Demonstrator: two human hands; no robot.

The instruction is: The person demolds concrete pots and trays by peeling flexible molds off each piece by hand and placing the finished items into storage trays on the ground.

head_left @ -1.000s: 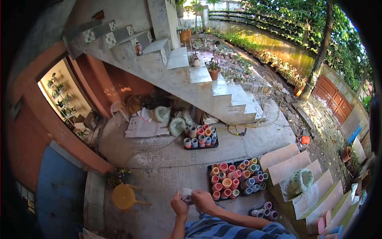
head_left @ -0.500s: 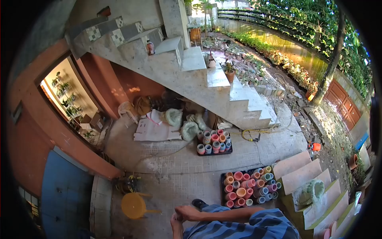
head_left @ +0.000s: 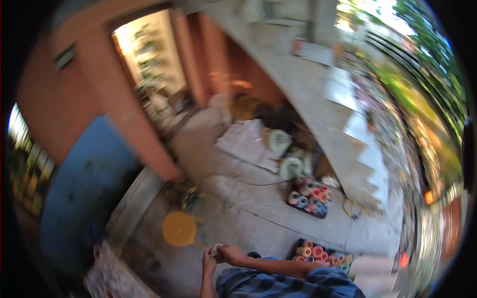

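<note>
My left hand (head_left: 208, 259) and my right hand (head_left: 232, 255) are close together at the bottom centre, in front of my striped blue shirt. Between them is a small whitish object (head_left: 215, 250), too blurred to name. The fingers of both hands are closed around it, left hand on its left side and right hand on its right. Just left of the hands stands a yellow plastic stool (head_left: 179, 229).
Colourful pots (head_left: 318, 256) fill a tray at lower right; another tray holds more pots (head_left: 310, 196). Concrete stairs (head_left: 343, 144) rise at right above cardboard (head_left: 243, 144) and sacks (head_left: 291, 168). At left are a blue panel (head_left: 84, 193) and a lit doorway (head_left: 151, 54).
My view has turned left, so the scene shifts right and blurs. My hands have risen slightly, and the whitish object between them now shows.
</note>
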